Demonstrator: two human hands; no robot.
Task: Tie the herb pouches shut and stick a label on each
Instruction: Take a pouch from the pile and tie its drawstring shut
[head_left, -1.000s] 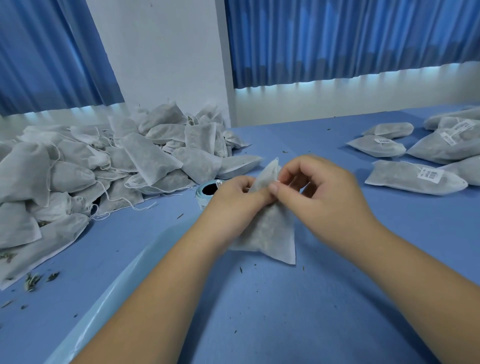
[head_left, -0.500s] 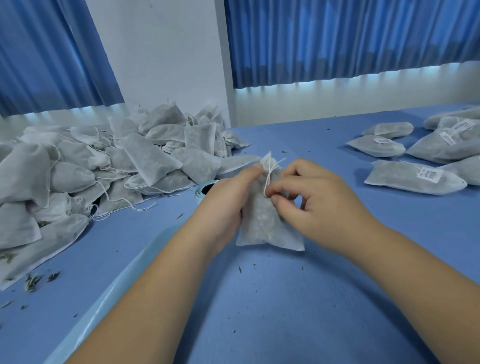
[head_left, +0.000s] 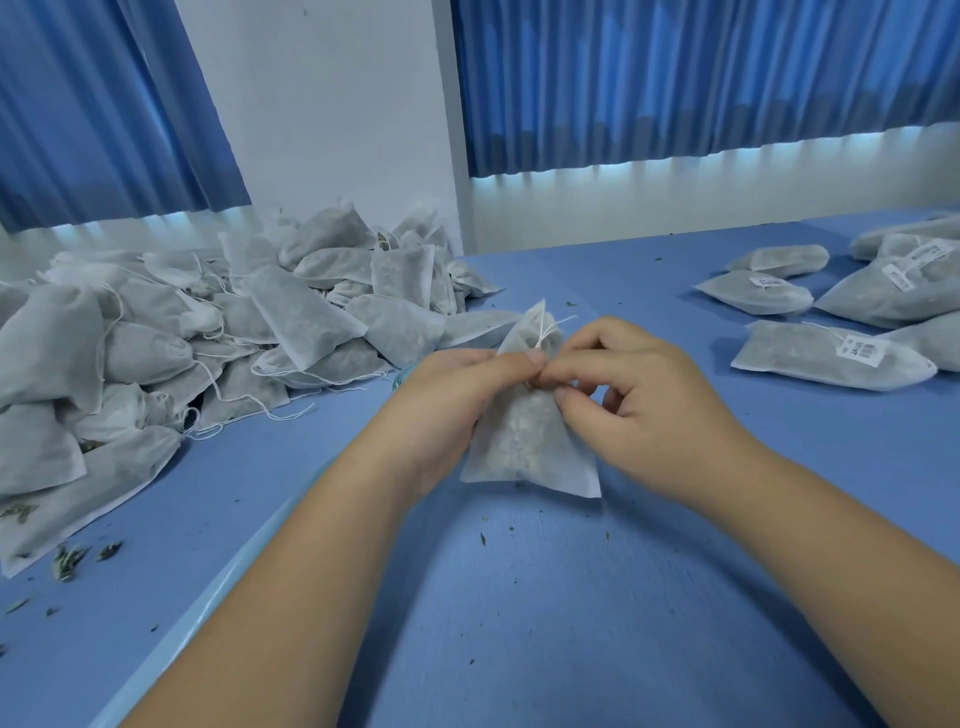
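**One pouch mid-tie, a heap waiting, a few finished**

Nearest, the blue tabletop (head_left: 519, 649) carries scattered green herb crumbs (head_left: 67, 558). Just beyond, in the middle, both hands work on a single white non-woven herb pouch (head_left: 530, 447). It is held upright with its bottom edge low over the table; whether it touches cannot be told.

The left hand (head_left: 452, 400) curls round the pouch's left side, its thumb pressed across the gathered neck. The right hand (head_left: 644, 415) pinches the thin white drawstring (head_left: 546, 332) at the neck between thumb and forefinger, its other fingers loosely curled. The string ends poke up past the puckered mouth. The knot looks to be in the making rather than pulled tight, and no label shows on this pouch.

A turquoise sliver (head_left: 402, 373) peeps out behind the left hand. It may be the label roll, but too little shows to say.

Farther left lies a large heap of matching pouches (head_left: 234, 322) with loose strings trailing and no labels in sight. These look untied, so most of the job seems to remain.

Far right, well apart from the heap, a small group of flat pouches (head_left: 810, 358) bear small white barcode labels (head_left: 865, 352). These appear finished.

Beyond the table are a white wall (head_left: 322, 104) and blue curtains (head_left: 675, 78).
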